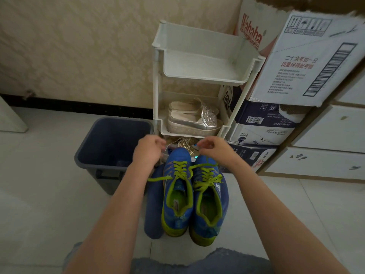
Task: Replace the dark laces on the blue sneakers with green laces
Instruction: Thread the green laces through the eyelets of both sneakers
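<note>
Pair of blue mesh sneakers with lime-green soles (177, 218) sits side by side on the pale tiled floor (39, 194), at 6 o'clock from frame centre, toes pointing to 12. Flat lime-green laces (180, 169) are threaded through both. One loose end trails to 9 o'clock and another crosses from the left shoe toward the right shoe's toe.

Left hand (149, 150) is at the left toe, fingers (161, 144) curled in tight. Right hand (213, 148) is at the right toe, fingers (203, 144) curled too. Cannot tell what either pinches.

Grey-blue plastic bin (87, 155) stands at 9 o'clock of the shoes. White plastic shelf rack (156, 76) stands at 12, holding silver platform slippers (189, 123). Stacked printed cardboard boxes (296, 66) are at 2.
</note>
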### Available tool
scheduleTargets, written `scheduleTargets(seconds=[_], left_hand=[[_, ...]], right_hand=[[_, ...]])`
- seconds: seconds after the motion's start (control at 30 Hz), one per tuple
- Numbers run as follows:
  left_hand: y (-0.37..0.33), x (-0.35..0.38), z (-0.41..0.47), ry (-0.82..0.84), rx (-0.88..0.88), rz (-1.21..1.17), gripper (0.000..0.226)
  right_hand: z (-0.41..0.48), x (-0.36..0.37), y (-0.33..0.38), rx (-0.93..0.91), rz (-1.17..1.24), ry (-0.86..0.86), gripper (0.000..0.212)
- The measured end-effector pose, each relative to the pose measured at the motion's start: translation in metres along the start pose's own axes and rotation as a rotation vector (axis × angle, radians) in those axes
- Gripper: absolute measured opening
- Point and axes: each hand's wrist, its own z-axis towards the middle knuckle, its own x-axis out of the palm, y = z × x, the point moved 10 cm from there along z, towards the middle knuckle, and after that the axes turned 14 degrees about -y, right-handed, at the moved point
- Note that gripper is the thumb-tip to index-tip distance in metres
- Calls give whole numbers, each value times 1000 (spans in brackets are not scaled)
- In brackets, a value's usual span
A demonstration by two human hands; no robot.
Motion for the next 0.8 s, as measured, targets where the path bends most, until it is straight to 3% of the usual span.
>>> scheduleTargets(seconds=[0.1, 0.2, 0.33, 0.47, 0.53, 0.6, 0.7, 0.77, 0.8], left_hand=[[-66, -32, -13, -70, 184, -310, 26], [-108, -54, -22, -7, 263, -483, 26], [-114, -54, -30, 70, 286, -509, 27], [-115, -51, -34, 92, 303, -567, 53], [-120, -47, -36, 128, 319, -593, 61], [-124, -40, -40, 159, 331, -594, 63], [-126, -26, -43, 195, 292, -620, 71], [-126, -19, -42, 232, 243, -667, 76], [-128, -18, -42, 246, 243, -666, 77]], right_hand=[[-9, -13, 12, 22, -360, 161, 55], [-26, -15, -1, 126, -587, 367, 65], [-35, -22, -25, 183, -780, 508, 36], [-29, -64, -14, 205, -705, 343, 9], [-15, -84, 8, 121, -466, 97, 15], [-7, -92, 32, 120, 136, -105, 17], [-1, -74, 73, 222, 1187, -32, 25], [2, -73, 100, 280, 1634, 10, 27], [4, -77, 111, 278, 1749, 18, 26]])
